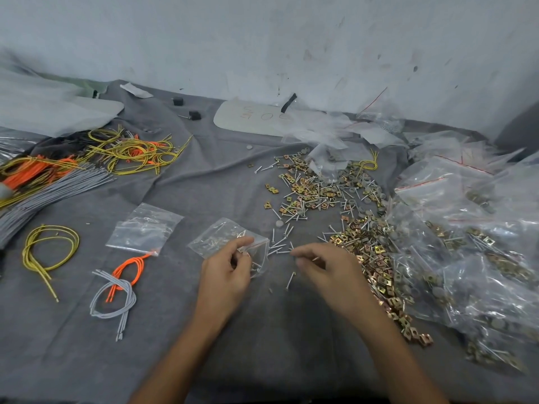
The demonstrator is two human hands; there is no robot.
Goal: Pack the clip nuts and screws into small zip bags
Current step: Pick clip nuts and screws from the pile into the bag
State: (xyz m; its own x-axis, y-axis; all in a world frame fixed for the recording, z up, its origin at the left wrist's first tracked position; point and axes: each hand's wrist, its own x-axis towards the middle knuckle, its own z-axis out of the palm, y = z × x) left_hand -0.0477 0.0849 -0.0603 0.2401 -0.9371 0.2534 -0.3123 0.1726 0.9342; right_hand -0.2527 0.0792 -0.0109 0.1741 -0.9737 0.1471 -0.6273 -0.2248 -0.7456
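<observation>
Now, at the far left a thick bundle of gray cords (43, 193) lies on the gray cloth (262, 345), with orange cords (26, 172) and a tangle of yellow cords (131, 153) behind it. Nearer, a yellow loop (49, 252) lies alone, and to its right a small orange bundle (128, 268) crosses a small gray bundle (113, 298). Just above these lies an empty zip bag (144, 228), flat and untouched.

At the centre the left hand (227, 272) has its fingers curled and pinches the near edge of a second zip bag (221, 237), which rests on the cloth. A few small metal pieces show through the plastic, too blurred to tell whether they are nuts or screws. Just right of this bag a cluster of loose screws (280, 246) lies between the two hands, and a single screw (290, 279) lies apart, nearer the person.

The right hand (329, 269) hovers beside the cluster with its fingers curled in. Its thumb and forefinger pinch a screw (315, 259), of which only a thin silvery shank shows.

Right of that hand a dense heap of brass-coloured clip nuts (376, 258) runs toward the near edge. A looser scatter of nuts, screws and gray discs (315, 193) spreads behind it. At the far right filled bags (481, 258) are piled together. At the back, against the wall, lie a pale oval panel (250, 118) and two black blocks (194, 115).
</observation>
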